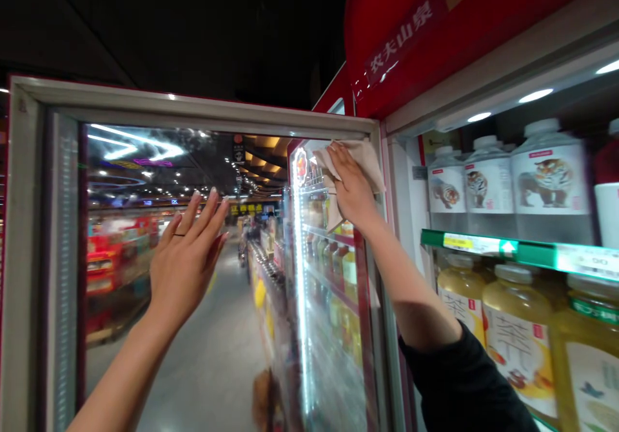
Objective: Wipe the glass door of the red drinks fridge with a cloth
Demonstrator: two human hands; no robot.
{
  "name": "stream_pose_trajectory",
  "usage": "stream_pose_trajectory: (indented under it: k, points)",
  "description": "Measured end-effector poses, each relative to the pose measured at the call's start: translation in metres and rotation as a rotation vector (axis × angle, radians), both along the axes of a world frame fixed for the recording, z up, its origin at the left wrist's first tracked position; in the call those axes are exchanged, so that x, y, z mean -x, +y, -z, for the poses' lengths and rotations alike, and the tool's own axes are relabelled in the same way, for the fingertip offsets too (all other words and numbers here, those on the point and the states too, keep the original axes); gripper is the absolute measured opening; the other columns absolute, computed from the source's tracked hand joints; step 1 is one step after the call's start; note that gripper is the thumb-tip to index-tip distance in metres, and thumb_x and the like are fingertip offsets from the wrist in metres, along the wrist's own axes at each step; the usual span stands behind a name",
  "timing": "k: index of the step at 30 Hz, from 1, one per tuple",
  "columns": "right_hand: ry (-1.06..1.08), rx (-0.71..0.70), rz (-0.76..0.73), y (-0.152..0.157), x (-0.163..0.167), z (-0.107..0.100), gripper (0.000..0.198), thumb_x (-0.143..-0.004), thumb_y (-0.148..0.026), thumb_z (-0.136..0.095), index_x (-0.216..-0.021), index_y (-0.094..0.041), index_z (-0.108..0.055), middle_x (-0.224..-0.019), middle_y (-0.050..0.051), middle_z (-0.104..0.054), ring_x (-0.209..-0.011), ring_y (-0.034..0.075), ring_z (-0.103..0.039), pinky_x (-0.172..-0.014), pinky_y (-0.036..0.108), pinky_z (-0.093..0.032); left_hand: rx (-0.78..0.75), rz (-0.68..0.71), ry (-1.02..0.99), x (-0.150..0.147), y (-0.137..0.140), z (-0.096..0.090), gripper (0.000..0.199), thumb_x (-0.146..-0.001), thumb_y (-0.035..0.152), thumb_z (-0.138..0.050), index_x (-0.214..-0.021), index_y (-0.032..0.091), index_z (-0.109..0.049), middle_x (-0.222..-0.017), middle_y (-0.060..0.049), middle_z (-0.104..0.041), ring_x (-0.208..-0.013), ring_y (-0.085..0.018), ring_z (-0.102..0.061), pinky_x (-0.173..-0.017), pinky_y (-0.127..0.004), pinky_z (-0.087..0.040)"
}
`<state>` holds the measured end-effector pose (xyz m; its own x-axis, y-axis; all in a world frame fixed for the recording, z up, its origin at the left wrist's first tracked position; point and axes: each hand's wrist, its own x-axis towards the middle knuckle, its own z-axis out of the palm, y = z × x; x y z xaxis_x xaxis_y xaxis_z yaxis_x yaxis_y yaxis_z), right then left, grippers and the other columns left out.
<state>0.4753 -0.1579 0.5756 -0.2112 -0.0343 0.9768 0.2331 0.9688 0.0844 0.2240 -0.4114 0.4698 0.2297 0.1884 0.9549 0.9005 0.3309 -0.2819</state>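
Observation:
A glass fridge door (232, 119) with a pale frame stands swung open in front of me. Near its upper right corner, my right hand (353, 187) presses a beige cloth (365, 161) against the inner side of the glass. The fingers lie over the cloth, pointing up and left, and part of it hangs below the palm. My left hand (186, 258) is raised at the middle of the glass, its fingers stretched out, with a thin dark ring on one. Nothing is in it; whether it touches the pane I cannot tell.
To the right, the lit drinks fridge (406, 39) holds large water bottles (551, 180) on an upper shelf and yellow tea bottles (517, 329) below. A green price strip (532, 251) edges the shelf. Through the glass, a shop aisle (213, 367) shows.

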Motion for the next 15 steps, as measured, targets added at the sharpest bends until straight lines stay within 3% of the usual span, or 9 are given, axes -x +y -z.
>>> stream_pose_trajectory:
  k: [3,10,15]
  points:
    - [-0.028,-0.014,-0.004,-0.005,0.001,0.008,0.086,-0.094,-0.007,-0.039,-0.176,-0.032,-0.043,-0.185,-0.007,-0.040,-0.176,0.018,-0.027,-0.148,0.052,-0.020,0.005,0.002,-0.013,-0.002,-0.001,0.000,0.092,-0.116,0.022,-0.054,-0.179,0.054,0.005,-0.181,-0.002,-0.039,-0.170,-0.033,-0.034,-0.132,-0.065,-0.047]
    - [-0.031,-0.018,0.044,-0.001,-0.004,-0.005,0.086,-0.094,-0.007,-0.041,-0.178,-0.028,-0.038,-0.188,-0.004,-0.034,-0.177,0.019,-0.023,-0.148,0.054,-0.019,-0.015,-0.002,-0.024,-0.006,-0.002,0.000,0.093,-0.116,0.022,-0.054,-0.178,0.058,0.006,-0.179,-0.003,-0.041,-0.169,-0.033,-0.034,-0.127,-0.067,-0.052]
    - [-0.024,-0.053,0.035,-0.006,-0.004,0.011,0.081,-0.098,-0.008,-0.039,-0.176,-0.031,-0.043,-0.185,-0.005,-0.041,-0.176,0.020,-0.028,-0.148,0.052,-0.022,-0.020,0.001,-0.013,-0.007,-0.002,0.001,0.092,-0.116,0.022,-0.053,-0.178,0.057,0.006,-0.179,-0.005,-0.043,-0.169,-0.034,-0.034,-0.126,-0.070,-0.052]
